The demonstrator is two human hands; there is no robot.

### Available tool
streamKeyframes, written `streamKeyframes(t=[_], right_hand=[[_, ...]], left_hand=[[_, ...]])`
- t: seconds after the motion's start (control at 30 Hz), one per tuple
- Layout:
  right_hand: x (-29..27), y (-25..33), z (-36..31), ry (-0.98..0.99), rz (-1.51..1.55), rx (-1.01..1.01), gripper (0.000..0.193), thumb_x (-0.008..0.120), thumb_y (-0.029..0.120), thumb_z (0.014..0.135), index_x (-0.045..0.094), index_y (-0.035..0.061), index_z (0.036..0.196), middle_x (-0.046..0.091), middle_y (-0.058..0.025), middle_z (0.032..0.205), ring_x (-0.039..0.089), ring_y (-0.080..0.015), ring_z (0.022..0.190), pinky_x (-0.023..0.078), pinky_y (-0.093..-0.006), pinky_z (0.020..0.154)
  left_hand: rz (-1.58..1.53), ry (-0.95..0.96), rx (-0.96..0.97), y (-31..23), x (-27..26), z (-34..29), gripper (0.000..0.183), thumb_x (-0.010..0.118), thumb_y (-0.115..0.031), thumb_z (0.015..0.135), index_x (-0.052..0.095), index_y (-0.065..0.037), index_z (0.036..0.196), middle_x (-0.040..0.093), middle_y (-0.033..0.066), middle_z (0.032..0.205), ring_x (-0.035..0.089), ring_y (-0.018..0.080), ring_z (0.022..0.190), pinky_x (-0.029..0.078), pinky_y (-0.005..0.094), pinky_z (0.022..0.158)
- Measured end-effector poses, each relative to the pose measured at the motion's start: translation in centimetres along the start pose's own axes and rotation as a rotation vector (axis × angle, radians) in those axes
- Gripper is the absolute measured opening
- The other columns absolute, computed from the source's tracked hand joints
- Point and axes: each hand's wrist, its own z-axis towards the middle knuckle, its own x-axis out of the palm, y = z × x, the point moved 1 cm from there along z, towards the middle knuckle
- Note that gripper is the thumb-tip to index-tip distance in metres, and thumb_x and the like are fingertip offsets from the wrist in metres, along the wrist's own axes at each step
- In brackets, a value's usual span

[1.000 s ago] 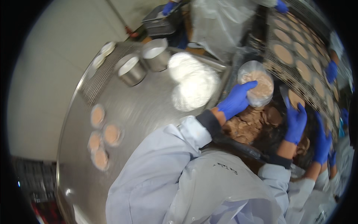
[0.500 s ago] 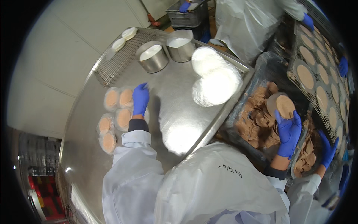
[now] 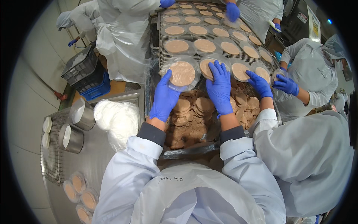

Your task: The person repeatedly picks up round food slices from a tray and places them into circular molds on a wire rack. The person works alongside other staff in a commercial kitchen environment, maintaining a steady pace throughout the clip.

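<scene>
My left hand (image 3: pixel 164 98), blue-gloved, grips the edge of a round tan patty (image 3: pixel 182 73) on a clear film disc. That patty sits at the near end of a wire-mesh belt. Beside it, my right hand (image 3: pixel 219 89) lies with fingers stretched out over a second patty (image 3: pixel 206 69), touching its top and right edge; its thumb is hidden. Beneath both hands is a bin lined with plastic (image 3: pixel 188 152), holding brown meat mass and several loose patties (image 3: pixel 203 106).
More patties cover the mesh belt (image 3: pixel 209 25). A co-worker's gloved hand (image 3: pixel 260 85) reaches in close on my right; other people stand around the belt. A steel table (image 3: pixel 95 156) at left carries two metal pots (image 3: pixel 71 139), white film discs (image 3: pixel 117 119) and filmed patties (image 3: pixel 88 199).
The view has turned right, toward the belt. My left hand has left the steel table and grips a patty. My right hand has moved from over the bin onto a belt patty.
</scene>
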Motion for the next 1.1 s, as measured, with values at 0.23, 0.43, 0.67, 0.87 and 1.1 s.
streamKeyframes(t=[0.23,0.43,0.67,0.87,1.1], right_hand=[[-2.9,2.5,-1.3,0.011,1.799,0.879,0.038,0.047,0.010,0.086,0.039,0.0003,0.122,0.044,-0.0158,0.122,0.049,-0.0287,0.108,0.046,-0.0433,0.085],[-2.8,1.2,4.4,-0.197,0.963,0.405,0.041,0.049,0.026,0.085,0.043,0.0044,0.120,0.046,-0.0174,0.120,0.045,-0.0311,0.111,0.037,-0.0527,0.087],[-1.9,4.7,2.2,0.236,0.713,0.364,0.047,0.045,0.045,0.085,0.056,0.0055,0.109,0.055,-0.0167,0.109,0.041,-0.0268,0.115,0.027,-0.0495,0.096],[2.0,2.2,-4.3,0.244,1.776,1.134,0.053,0.046,0.042,0.085,0.041,0.0051,0.122,0.050,-0.0116,0.116,0.042,-0.0229,0.113,0.035,-0.0438,0.093],[0.9,0.2,-0.7,-0.177,2.176,1.075,0.051,0.054,0.017,0.081,0.032,0.0029,0.125,0.039,-0.0165,0.126,0.040,-0.0324,0.115,0.035,-0.0486,0.095]], left_hand=[[-0.005,0.012,-0.064,-0.6,1.9,-4.7,0.044,0.047,-0.014,0.087,0.032,0.001,0.125,0.041,0.0164,0.125,0.043,0.0300,0.114,0.036,0.0447,0.097],[0.035,-0.064,0.158,-5.3,0.8,-7.1,0.045,0.044,-0.016,0.088,0.029,0.000,0.127,0.036,0.0174,0.129,0.037,0.0325,0.118,0.031,0.0502,0.098],[0.004,-0.165,0.120,-5.7,-5.2,-7.7,0.051,0.043,-0.029,0.088,0.028,0.001,0.127,0.033,0.0226,0.129,0.035,0.0373,0.118,0.031,0.0537,0.097],[-0.004,-0.140,0.005,-4.1,-5.4,-4.4,0.051,0.043,-0.032,0.089,0.031,0.002,0.124,0.037,0.0227,0.126,0.039,0.0367,0.115,0.034,0.0519,0.095],[0.032,-0.072,-0.016,0.7,-1.1,1.5,0.041,0.048,-0.011,0.086,0.033,0.005,0.121,0.043,0.0212,0.120,0.045,0.0324,0.110,0.037,0.0450,0.096]])
